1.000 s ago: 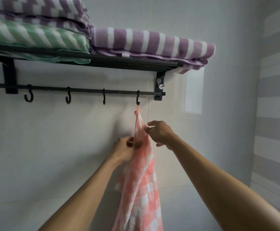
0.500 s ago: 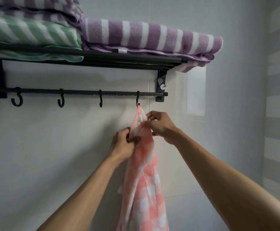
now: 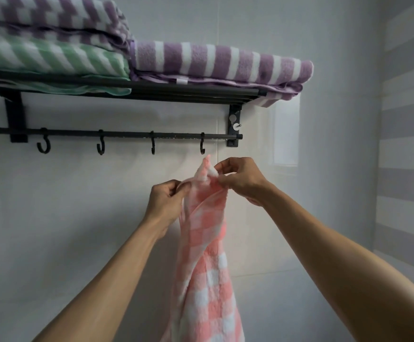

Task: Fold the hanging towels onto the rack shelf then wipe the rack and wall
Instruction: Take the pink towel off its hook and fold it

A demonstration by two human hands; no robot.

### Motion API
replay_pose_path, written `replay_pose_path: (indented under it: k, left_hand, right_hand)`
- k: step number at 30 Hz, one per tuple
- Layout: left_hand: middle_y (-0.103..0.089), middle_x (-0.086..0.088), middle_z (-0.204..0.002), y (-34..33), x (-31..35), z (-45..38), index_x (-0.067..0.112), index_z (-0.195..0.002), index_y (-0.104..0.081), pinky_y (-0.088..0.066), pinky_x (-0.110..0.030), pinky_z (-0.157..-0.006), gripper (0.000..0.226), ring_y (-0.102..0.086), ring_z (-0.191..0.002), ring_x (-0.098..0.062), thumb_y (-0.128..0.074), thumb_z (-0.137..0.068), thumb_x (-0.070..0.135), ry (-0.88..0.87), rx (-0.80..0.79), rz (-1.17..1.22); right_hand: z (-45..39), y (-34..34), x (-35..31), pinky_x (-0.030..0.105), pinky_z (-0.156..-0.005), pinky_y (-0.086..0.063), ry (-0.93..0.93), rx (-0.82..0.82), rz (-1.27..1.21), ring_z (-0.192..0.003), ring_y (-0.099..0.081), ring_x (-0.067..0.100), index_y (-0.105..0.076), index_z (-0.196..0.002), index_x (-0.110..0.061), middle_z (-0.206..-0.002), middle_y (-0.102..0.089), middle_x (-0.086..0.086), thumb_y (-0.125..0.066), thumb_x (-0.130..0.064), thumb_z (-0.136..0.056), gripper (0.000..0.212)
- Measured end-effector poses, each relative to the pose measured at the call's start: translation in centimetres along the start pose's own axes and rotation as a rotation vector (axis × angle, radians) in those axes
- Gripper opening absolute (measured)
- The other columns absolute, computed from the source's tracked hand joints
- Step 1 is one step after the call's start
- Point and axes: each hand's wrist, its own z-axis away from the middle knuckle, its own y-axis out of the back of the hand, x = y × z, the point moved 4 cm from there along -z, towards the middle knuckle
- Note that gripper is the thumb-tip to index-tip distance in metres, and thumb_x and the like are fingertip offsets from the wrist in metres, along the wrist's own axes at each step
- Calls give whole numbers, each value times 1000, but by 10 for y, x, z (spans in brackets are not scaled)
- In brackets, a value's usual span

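A pink and white checked towel hangs down in front of the wall, its top corner just below the rightmost hook and free of it. My left hand pinches the towel's upper left edge. My right hand pinches the top edge near the corner. The black rack shelf above carries folded towels: a purple striped towel on the right, a green striped towel on the left with another purple patterned towel on top of it.
A black bar under the shelf carries several bare hooks. The wall is pale glossy tile. A striped grey and white side wall stands close on the right.
The towel's top corner has come off the rightmost hook. Both hands have shifted up along the top edge and spread slightly apart.
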Motion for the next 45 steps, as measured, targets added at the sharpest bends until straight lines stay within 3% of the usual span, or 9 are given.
replay_pose_path:
  k: [3, 7, 14, 19, 23, 27, 34, 42, 45]
  left_hand:
    - [-47, -3, -69, 15, 9, 20, -5, -80, -62, -32, -28, -61, 33, -41, -65, -15, -59, -98, 23, 20, 111, -34]
    - [-39, 3, -63, 33, 25, 58, 14, -69, -49, -29, -26, -52, 35, -34, -56, -12, -51, -101, 28, 69, 183, -65]
    - [-47, -7, -72, 95, 42, 147, 11, -77, -49, -34, -31, -57, 33, -43, -62, -20, -45, -102, 33, 156, 473, -78]
    - [-52, -8, -71, 116, 62, 228, 12, -79, -61, -38, -32, -59, 29, -50, -64, -21, -51, -72, 38, 370, 116, 20]
    - [-70, -1, -89, 118, 89, 273, 17, -113, -70, -52, -39, -74, 52, -66, -81, -19, -58, -71, 47, 440, -131, 9]
    - [-77, -2, -102, 129, 108, 300, 21, -104, -75, -57, -41, -90, 23, -73, -97, -21, -75, -82, 31, 378, -246, -324]
    - [-65, -5, -69, 187, 152, 305, 14, -74, -71, -42, -31, -64, 16, -55, -65, -18, -70, -90, 16, 168, 42, -426]
    - [-61, -10, -74, 315, 192, 306, 13, -72, -60, -38, -30, -61, 15, -57, -73, -28, -55, -85, 16, 106, 602, -472]
    - [-64, -18, -82, 375, 190, 316, 9, -74, -62, -39, -34, -67, 19, -63, -86, -38, -63, -86, 24, 189, 651, -614]
  right_hand:
    - [16, 7, 8, 38, -79, -61, -100, 78, 171, -85, -72, 25, -74, -98, 2, -90, -74, 17, -71, 0, -78, 20]
    - [56, 7, 8, 25, -54, -60, -193, 88, 331, -73, -70, 23, -77, -78, -5, -85, -74, 12, -71, -10, -84, 10]
    - [136, 4, 0, 49, -72, -61, -460, 200, -86, -72, -68, 30, -65, -93, 8, -94, -71, 18, -48, -5, -75, 28]
    - [200, -41, -46, 21, -56, -53, -377, 8, -239, -69, -67, 21, -70, -105, -10, -86, -68, 10, -44, -2, -93, 30]
    - [248, -89, -95, 30, -63, -56, -139, -254, -78, -64, -61, 18, -72, -99, -15, -74, -64, 0, -48, -7, -97, 26]
    - [270, -104, -126, 28, -74, -55, 43, -334, -57, -74, -65, 14, -75, -99, -10, -84, -71, 5, -67, -13, -92, 11]
    - [299, -104, -153, 29, -70, -51, 194, -396, 479, -86, -65, 23, -74, -97, -13, -92, -72, 4, -71, -1, -74, 26]
    - [348, -110, -63, 38, -75, -54, -209, -254, 767, -97, -66, 39, -59, -95, -12, -106, -64, 16, -53, -7, -81, 16]
    - [366, -101, -54, 41, -62, -60, -335, -177, 671, -72, -67, 34, -57, -79, -13, -90, -67, 15, -53, -12, -82, 4]
